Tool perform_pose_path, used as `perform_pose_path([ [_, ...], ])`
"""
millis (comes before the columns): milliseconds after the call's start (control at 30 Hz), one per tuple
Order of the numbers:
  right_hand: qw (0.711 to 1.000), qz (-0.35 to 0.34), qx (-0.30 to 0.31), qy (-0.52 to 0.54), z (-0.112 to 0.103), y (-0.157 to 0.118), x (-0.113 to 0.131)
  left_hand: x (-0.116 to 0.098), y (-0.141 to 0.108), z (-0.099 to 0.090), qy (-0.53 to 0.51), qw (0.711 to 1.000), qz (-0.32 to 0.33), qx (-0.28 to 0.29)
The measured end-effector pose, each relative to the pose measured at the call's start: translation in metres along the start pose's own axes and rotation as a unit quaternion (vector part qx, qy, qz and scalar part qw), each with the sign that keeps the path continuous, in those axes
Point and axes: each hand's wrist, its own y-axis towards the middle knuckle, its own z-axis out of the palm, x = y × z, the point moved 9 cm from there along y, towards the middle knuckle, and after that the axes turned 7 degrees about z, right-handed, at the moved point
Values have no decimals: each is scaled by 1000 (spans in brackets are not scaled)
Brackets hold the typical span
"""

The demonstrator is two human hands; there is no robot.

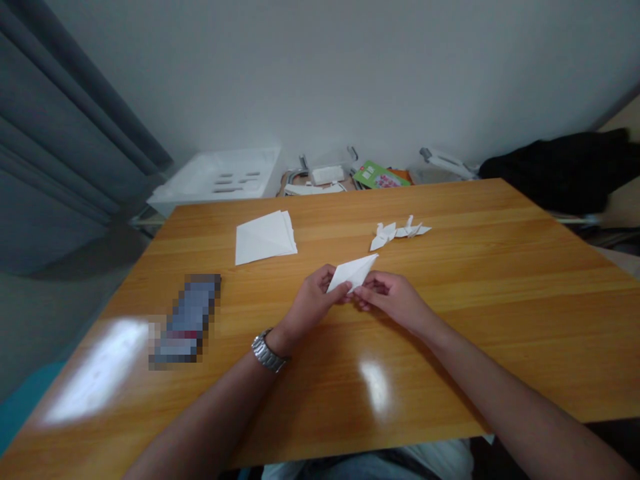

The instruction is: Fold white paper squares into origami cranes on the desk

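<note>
A folded white paper (352, 272), shaped like a slanted diamond, is held up over the wooden table (450, 267). My left hand (318, 293) grips its left and lower part, with the thumb across the front. At its lower right edge, my right hand (389, 296) pinches the same paper between thumb and fingers. Both hands almost meet below it. Two folded paper birds (384, 235) (411, 229) lie close together behind the right hand. Toward the back left rests a small stack of white paper sheets (265, 238).
A phone, blurred out (190, 319), lies on the left of the table. Beyond the back edge are a white tray (225, 177), a green book (377, 175) and a white box (327, 175). Black cloth (555, 170) lies at the back right.
</note>
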Motion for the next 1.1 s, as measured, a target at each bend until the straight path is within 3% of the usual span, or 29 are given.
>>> perform_pose_path([
  [433,999,-6,9,-41,-1,0,3,-7,0,2,29,999,9,-15],
  [633,998,3,39,-54,4,-2,3,-14,-1,5,51,998,36,21],
  [767,996,10,58,-67,8,-3,0,-12,-2,4,97,995,22,30],
  [967,999,-24,-5,-37,-8,-4,16,-11,-2,0,115,993,15,19],
  [1100,998,-38,-55,5,-20,-4,22,-10,-3,7,130,990,16,47],
])
